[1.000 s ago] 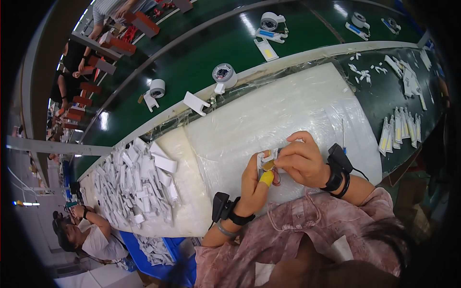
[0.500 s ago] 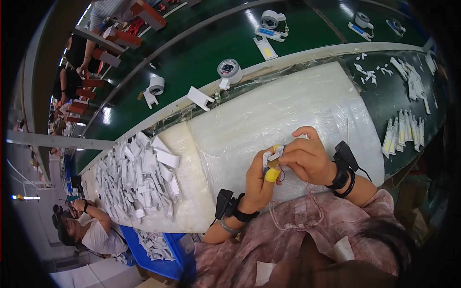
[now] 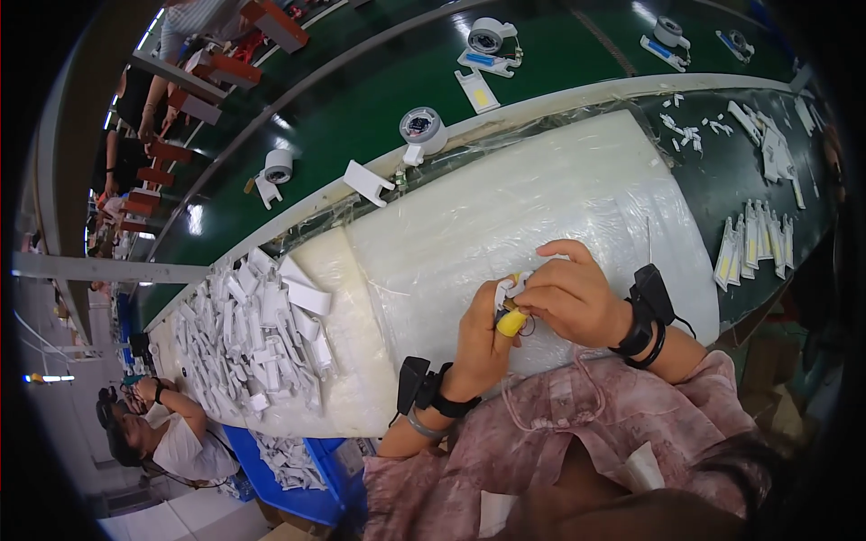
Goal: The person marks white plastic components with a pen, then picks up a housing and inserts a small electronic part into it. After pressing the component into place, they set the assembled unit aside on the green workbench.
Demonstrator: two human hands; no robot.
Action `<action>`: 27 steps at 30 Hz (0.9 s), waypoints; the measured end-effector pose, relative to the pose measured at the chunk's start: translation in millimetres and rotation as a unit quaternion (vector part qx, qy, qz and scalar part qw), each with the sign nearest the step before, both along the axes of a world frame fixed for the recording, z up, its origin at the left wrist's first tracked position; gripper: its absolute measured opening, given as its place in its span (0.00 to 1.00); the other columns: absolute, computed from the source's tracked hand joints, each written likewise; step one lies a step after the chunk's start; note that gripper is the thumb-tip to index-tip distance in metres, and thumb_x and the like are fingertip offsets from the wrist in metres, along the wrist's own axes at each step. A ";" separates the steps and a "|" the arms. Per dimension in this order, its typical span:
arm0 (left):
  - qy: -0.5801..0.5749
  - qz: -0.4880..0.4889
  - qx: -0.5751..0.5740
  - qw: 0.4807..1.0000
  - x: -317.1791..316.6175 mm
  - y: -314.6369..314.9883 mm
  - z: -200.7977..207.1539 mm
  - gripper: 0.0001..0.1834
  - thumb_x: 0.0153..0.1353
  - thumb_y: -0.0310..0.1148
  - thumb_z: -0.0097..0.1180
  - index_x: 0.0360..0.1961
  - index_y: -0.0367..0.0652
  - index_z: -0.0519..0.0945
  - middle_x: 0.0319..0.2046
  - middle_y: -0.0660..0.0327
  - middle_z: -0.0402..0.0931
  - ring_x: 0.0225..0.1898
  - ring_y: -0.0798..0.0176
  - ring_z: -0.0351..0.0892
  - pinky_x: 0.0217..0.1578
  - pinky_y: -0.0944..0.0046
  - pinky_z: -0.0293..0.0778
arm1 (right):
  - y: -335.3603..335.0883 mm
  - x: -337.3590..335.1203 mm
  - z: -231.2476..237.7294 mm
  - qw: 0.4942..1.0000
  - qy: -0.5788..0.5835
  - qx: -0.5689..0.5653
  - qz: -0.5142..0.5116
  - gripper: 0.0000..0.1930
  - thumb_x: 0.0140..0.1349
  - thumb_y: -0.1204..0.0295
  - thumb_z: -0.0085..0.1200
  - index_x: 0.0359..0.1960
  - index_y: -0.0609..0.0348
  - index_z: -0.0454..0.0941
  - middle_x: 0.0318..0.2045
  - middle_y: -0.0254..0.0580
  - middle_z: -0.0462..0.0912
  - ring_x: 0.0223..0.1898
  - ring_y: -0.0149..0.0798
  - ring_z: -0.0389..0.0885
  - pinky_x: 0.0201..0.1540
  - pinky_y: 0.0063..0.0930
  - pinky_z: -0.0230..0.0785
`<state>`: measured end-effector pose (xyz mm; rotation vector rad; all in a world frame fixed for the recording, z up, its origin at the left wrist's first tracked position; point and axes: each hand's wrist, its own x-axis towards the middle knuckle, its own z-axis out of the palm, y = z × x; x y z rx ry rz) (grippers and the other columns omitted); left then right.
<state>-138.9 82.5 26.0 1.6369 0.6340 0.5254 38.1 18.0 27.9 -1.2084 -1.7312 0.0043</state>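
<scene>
Grasped by the left hand [image 3: 484, 343], a small white part [image 3: 502, 292] was held over the plastic-wrapped pad [image 3: 532, 194], while the right hand [image 3: 577, 298] bunched its fingertips beside it, their exact grip indiscernible.

Factory assembly workshop. Evidence: long green line surface [image 3: 370, 99], far side, bearing spaced-out round grey-and-white device heads [image 3: 423, 131]; film-wrapped padded bench [image 3: 541, 203], near; heap of white plastic housings [image 3: 253, 329], left; blue plastic bin [image 3: 311, 507] of white parts, near left; row of white strips with yellow panels [image 3: 749, 243], right; one capped co-worker [image 3: 185, 446], near left; further co-workers [image 3: 185, 32] in a row, far left.
</scene>
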 end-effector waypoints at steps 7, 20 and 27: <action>-0.004 -0.019 -0.012 1.000 -1.7 1.1 -2.1 0.18 0.73 0.31 0.45 0.60 0.33 0.68 0.24 0.65 0.73 0.25 0.73 0.72 0.28 0.72 0.69 | 2.5 3.1 0.0 0.999 -0.006 0.014 0.029 0.13 0.46 0.80 0.66 0.35 0.58 0.80 0.30 0.37 0.79 0.29 0.37 0.78 0.55 0.48 0.72; -0.022 0.017 -0.033 0.999 -0.2 -8.2 -2.1 0.17 0.73 0.31 0.45 0.58 0.33 0.70 0.26 0.66 0.73 0.24 0.74 0.72 0.27 0.73 0.68 | -0.6 -0.1 1.3 0.999 0.016 0.009 0.042 0.11 0.48 0.84 0.63 0.33 0.60 0.79 0.26 0.37 0.75 0.27 0.37 0.77 0.57 0.51 0.73; -0.030 0.026 -0.043 0.998 1.4 -7.4 -2.4 0.15 0.74 0.32 0.45 0.56 0.35 0.72 0.26 0.67 0.74 0.25 0.76 0.69 0.27 0.72 0.66 | -0.8 -5.9 -5.7 1.000 0.019 0.013 0.008 0.11 0.48 0.85 0.62 0.33 0.60 0.78 0.26 0.38 0.75 0.27 0.37 0.77 0.58 0.52 0.73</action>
